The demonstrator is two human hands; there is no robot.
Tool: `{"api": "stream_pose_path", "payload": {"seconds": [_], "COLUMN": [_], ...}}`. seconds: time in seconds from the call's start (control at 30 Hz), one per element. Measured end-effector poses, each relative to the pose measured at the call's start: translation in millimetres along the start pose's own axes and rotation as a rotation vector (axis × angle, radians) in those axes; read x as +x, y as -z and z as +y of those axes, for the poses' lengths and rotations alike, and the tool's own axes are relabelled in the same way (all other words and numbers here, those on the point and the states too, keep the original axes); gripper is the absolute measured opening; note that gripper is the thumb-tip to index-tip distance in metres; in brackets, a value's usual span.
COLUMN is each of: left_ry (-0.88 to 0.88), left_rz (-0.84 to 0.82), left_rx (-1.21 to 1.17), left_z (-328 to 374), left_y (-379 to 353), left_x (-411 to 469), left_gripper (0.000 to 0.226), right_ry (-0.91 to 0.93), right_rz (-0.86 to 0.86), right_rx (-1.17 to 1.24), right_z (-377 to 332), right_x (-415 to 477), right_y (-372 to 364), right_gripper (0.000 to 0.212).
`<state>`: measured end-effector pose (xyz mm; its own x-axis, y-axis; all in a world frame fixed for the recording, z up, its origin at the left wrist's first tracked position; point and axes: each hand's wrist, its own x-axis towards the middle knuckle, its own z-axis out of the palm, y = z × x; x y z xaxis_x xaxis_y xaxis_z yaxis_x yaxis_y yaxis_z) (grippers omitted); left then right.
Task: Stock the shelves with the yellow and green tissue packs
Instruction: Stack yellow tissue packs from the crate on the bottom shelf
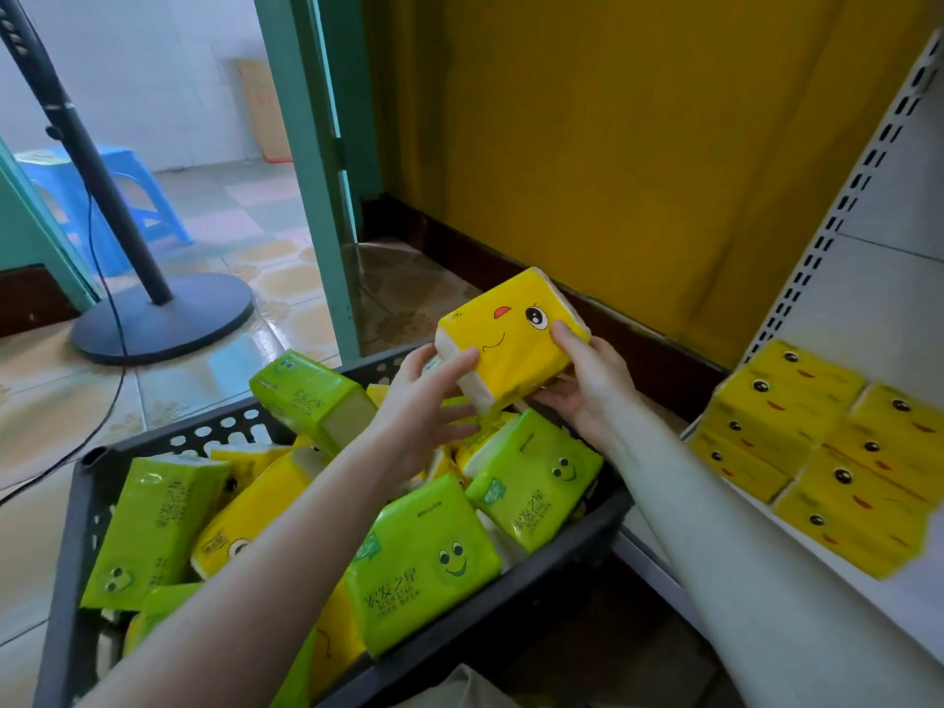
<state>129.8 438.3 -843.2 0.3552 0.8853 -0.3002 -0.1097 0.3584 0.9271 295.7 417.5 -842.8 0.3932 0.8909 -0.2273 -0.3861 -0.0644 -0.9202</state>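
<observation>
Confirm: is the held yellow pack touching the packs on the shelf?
Apart. Head view shows dark baseboard between the held yellow pack and the shelved yellow packs.

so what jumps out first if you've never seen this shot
The yellow tissue pack with its cartoon face, held up at centre between the left hand and right hand. Below it sits a black crate heaped with green packs and more yellow ones. At right, a white shelf already carries stacked yellow packs.
</observation>
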Motion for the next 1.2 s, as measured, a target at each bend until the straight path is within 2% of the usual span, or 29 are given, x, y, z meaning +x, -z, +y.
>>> {"api": "stream_pose_path", "payload": {"seconds": [0.17,0.33,0.43,0.5,0.6,0.67,0.73,0.8,0.87,1.0,1.07,1.13,1.2], "left_ry": [-0.051,-0.036,-0.038,-0.051,-0.042,0.010,0.068,0.121,0.169,0.251,0.214,0.152,0.118], "left_rz": [-0.056,-0.179,-0.305,-0.384,-0.473,-0.460,-0.394,-0.322,-0.308,-0.371,-0.366,-0.346,-0.320], "left_rx": [0.027,0.291,0.403,0.479,0.409,0.283,0.174,0.108,0.067,0.159,0.228,0.275,0.315], "left_z": [4.6,5.6,3.7,-3.6,-22.9,-38.8,-57.4,-80.8,-110.2,-158.2,-167.9,-169.9,-170.2], "left_y": [-31.9,-80.3,-124.6,-157.5,-206.0,-235.3,-262.8,-284.9,-300.8,-318.1,-324.4,-329.5,-333.6], "left_x": [8.4,8.8,12.0,15.4,18.3,20.7,23.1,23.2,20.7,11.6,13.4,16.8,21.4], "left_gripper": [0.067,0.067,0.062,0.070,0.076,0.074,0.073,0.070,0.068,0.066,0.051,0.026,0.023], "right_ry": [0.077,0.148,0.160,0.178,0.254,0.225,0.100,-0.040,-0.088,-0.024,-0.026,-0.022,-0.004], "right_rz": [0.058,0.121,0.112,0.138,0.308,0.466,0.571,0.560,0.519,0.684,0.749,0.777,0.791], "right_rx": [-0.093,-0.118,-0.216,-0.237,-0.078,0.047,0.046,0.005,0.015,0.016,-0.008,-0.050,-0.108], "right_z": [-20.9,-47.6,-65.2,-70.8,-70.7,-61.2,-40.3,-15.4,3.3,16.7,14.7,9.7,0.8], "right_x": [-5.0,-24.0,-42.6,-50.9,-60.6,-73.4,-91.9,-108.2,-115.1,-107.9,-105.1,-102.0,-95.9], "right_y": [37.4,102.2,141.0,163.3,203.3,234.0,261.4,276.5,283.0,305.0,317.5,328.7,335.1], "right_gripper": [0.020,0.006,0.009,0.012,0.029,0.038,0.043,0.050,0.053,0.051,0.042,0.036,0.029]}}
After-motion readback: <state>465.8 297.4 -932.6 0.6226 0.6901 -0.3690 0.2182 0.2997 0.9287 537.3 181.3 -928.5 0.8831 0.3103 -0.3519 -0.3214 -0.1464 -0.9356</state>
